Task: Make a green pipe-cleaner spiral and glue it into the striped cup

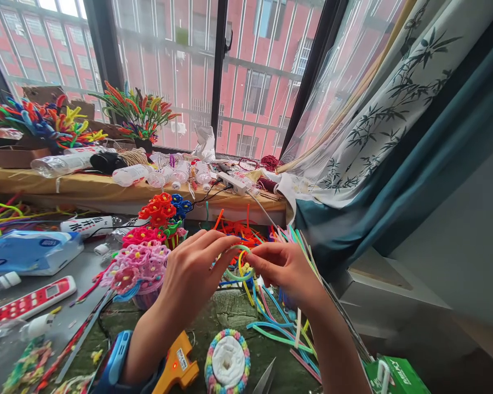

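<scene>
A pale green loop of soft, thin strip (241, 277) is held between both hands near the middle of the head view. My left hand (201, 254) pinches its upper left part with fingers and thumb together. From the right, my right hand (278, 265) pinches the loop's right side with thumb and forefinger. Yellow and blue strips (273, 312) lie below and behind the loop. Under my left wrist is an orange glue gun (181, 361) with a small red light. A round piece with a pastel rim and white middle (227, 362) stands near the bottom, beside open scissors (265, 378).
Pink flowers (137, 262) in a pot and red flowers (158, 210) stand left of my hands. Farther left are a tissue pack (28, 251) and a red remote (33, 301). Plastic bottles (131, 175) line the windowsill (66, 191). A green box (398, 375) sits lower right.
</scene>
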Tool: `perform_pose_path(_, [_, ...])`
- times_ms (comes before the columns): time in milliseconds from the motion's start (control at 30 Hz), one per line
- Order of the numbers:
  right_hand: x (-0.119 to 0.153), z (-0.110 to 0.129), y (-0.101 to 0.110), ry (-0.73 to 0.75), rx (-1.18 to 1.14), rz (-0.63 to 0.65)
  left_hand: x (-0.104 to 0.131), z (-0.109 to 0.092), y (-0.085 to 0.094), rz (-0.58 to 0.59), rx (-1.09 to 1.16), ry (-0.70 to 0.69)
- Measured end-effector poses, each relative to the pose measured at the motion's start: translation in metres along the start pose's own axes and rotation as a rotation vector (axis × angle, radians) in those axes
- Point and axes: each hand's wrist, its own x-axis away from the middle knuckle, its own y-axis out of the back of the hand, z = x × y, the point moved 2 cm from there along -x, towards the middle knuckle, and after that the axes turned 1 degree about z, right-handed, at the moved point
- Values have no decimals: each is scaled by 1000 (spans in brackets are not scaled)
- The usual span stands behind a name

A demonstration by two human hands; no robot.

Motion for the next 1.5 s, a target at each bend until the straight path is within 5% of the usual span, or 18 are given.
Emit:
perform_pose_path(233, [4,-1,4,107,144,-90,1,-2,1,-55,40,35])
perform_pose_path(533, [15,19,-5,436,528,-223,2,-6,3,-94,-18,-57])
perform_pose_path(833, [19,14,-14,747,800,-350,2,-12,2,-103,-17,-65])
perform_pose_path(1500, [21,21,-14,656,739,-340,2,-9,7,-151,-130,-33])
